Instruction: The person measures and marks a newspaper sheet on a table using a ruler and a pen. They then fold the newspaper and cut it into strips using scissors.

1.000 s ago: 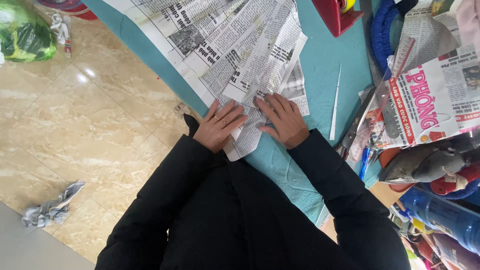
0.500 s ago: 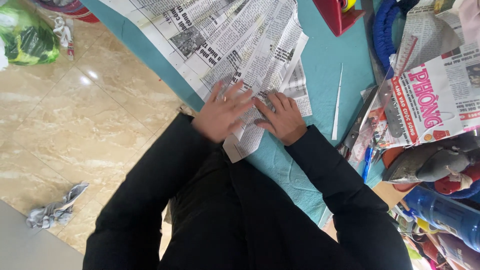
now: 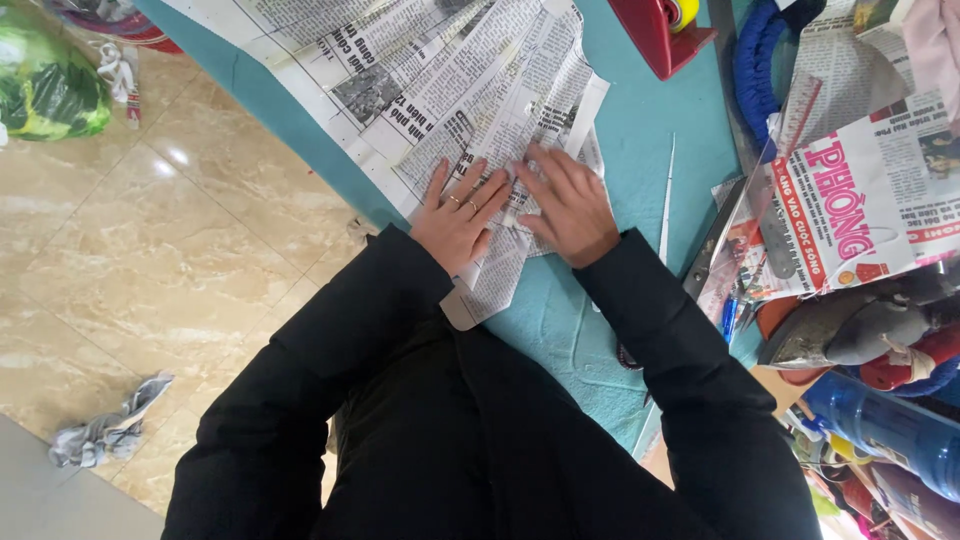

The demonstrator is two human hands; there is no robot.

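A folded sheet of newspaper (image 3: 470, 120) lies on a teal table (image 3: 640, 130). My left hand (image 3: 458, 215), with rings on two fingers, presses flat on its lower part with fingers spread. My right hand (image 3: 568, 205) lies flat beside it on the same folded strip, fingers pointing toward the left hand. Both arms wear black sleeves. Neither hand grips anything.
A thin white strip (image 3: 666, 195) lies right of my right hand. A red object (image 3: 660, 35) stands at the table's far edge. More newspaper (image 3: 860, 190), a clothes iron (image 3: 860, 330) and a blue bottle (image 3: 885, 430) crowd the right. A crumpled rag (image 3: 105, 430) lies on the tiled floor.
Both hands have slid farther up the folded newspaper, away from my body, still pressing flat on it. The view has shifted slightly.
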